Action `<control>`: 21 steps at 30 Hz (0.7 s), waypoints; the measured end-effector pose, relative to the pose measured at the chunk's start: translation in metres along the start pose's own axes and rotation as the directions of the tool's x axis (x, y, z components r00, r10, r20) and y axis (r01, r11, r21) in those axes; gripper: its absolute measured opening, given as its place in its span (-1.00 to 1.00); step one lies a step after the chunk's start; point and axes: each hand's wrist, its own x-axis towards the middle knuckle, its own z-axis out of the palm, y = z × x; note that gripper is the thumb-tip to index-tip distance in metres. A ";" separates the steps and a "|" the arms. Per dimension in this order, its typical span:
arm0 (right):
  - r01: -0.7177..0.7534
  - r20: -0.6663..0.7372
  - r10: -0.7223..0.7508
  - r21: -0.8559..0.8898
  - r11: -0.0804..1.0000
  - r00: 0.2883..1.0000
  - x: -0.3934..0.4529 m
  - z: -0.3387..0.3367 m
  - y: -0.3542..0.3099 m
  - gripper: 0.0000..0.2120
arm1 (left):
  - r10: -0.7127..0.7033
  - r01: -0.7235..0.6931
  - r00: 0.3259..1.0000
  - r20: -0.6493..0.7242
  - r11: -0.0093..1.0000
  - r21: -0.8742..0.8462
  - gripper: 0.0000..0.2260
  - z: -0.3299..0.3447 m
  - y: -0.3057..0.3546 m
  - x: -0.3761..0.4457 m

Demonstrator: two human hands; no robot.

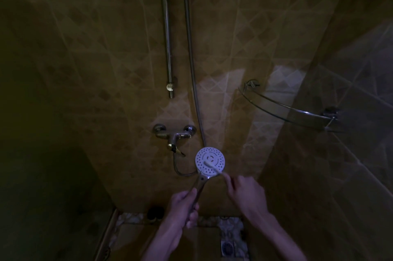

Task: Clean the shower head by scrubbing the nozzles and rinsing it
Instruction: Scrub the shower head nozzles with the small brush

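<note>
The view is showing very dim, with a yellow-brown cast over the wall (106,47). The left side and corners are sinking into near black. Pale patches of light are falling on the tiles low on the wall and at right. The shower head (210,160) is glowing bluish-white. Straight lines are bowing toward the edges.

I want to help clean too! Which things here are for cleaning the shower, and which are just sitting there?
For the job:
shower head, held by the left hand
small brush, held by the right hand
hose
tap, for rinsing

Just there:
glass shelf
wall rail
floor drain
</note>
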 end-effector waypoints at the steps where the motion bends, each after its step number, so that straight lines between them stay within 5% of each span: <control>1: 0.040 0.024 -0.039 -0.034 0.999 0.999 -0.008 0.004 -0.005 -0.55 | -0.008 0.008 1.000 -0.002 1.000 0.010 -0.74 0.000 -0.001 0.001; 8: -0.065 -0.086 0.063 -0.015 0.998 0.994 0.040 -0.026 0.005 -0.57 | 0.027 -0.028 1.000 0.013 0.999 0.039 -0.77 0.001 -0.007 0.005; 13: -0.033 0.036 0.036 -0.065 0.997 0.999 0.020 -0.019 -0.004 -0.55 | 0.062 -0.063 0.998 0.022 0.996 0.059 -0.75 0.005 -0.006 0.009; 21: -0.052 -0.041 0.047 -0.121 0.991 0.998 0.061 -0.031 0.013 -0.44 | 0.081 -0.086 0.995 0.055 0.993 0.085 -0.76 0.007 -0.007 0.011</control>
